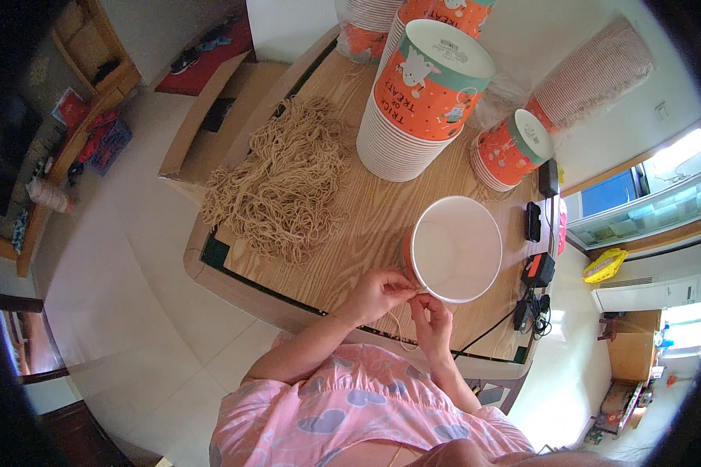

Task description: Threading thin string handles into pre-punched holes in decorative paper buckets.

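A paper bucket [457, 249] stands on the table with its open mouth up, white inside and orange outside. At its near rim my left hand [380, 296] pinches a thin beige cord [399, 331]. My right hand [432, 321] is closed on the same cord just beside it, fingertips almost meeting the left ones. A loose length of cord hangs below my hands, in front of the table edge. Whether the cord passes through the bucket's wall is hidden by my fingers. To the left lies a big tangled heap of beige cords [284, 183].
Behind the bucket rise a tall stack of orange buckets [420, 101] and a shorter stack [512, 152]. Plastic-wrapped stacks [596, 74] lean at the back. Black adapters and cables [536, 272] lie along the right edge. A cardboard box [210, 124] stands beyond the left edge.
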`<state>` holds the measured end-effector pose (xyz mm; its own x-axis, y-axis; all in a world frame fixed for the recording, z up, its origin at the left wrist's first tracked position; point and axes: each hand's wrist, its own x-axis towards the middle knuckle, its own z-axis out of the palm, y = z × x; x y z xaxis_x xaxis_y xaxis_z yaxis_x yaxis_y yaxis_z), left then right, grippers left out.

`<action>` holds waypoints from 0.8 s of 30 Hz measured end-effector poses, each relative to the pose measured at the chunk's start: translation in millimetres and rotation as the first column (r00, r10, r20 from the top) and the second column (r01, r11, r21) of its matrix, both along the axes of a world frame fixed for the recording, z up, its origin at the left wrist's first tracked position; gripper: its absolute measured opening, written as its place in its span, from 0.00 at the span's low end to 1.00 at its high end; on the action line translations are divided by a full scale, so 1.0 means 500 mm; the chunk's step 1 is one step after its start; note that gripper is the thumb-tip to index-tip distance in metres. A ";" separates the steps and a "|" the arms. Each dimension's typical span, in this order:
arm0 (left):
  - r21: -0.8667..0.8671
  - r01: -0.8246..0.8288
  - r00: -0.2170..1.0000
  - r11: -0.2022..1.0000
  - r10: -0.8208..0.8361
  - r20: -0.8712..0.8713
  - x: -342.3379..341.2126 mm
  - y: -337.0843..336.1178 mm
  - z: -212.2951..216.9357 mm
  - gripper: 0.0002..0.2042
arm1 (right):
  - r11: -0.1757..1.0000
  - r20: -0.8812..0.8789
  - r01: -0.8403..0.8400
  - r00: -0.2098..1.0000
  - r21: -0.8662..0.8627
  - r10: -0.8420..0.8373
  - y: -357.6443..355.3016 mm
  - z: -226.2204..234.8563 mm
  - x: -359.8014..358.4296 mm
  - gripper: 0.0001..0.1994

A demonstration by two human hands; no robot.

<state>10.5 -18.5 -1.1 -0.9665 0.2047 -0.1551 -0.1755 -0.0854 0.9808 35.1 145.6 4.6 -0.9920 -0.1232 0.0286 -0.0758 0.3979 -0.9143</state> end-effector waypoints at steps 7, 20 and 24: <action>-0.081 -0.123 0.980 0.989 0.109 -0.165 0.004 -0.003 0.022 0.06 | 0.968 0.080 0.147 0.988 -0.203 -0.133 -0.019 0.027 -0.011 0.08; -0.177 -0.212 0.923 0.961 0.138 -0.358 0.013 0.011 0.023 0.05 | 0.906 0.203 0.182 0.973 -0.382 -0.109 -0.017 0.027 -0.021 0.06; -0.099 -0.162 0.966 0.982 0.137 -0.221 0.007 -0.001 0.041 0.05 | 0.920 0.236 0.123 0.971 -0.371 -0.034 -0.008 0.028 -0.020 0.05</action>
<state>13.9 -19.2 19.1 -0.9979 0.0477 0.0430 0.0440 0.0210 0.9988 24.9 141.7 18.5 -0.9844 -0.0683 -0.1623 0.1618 0.0130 -0.9867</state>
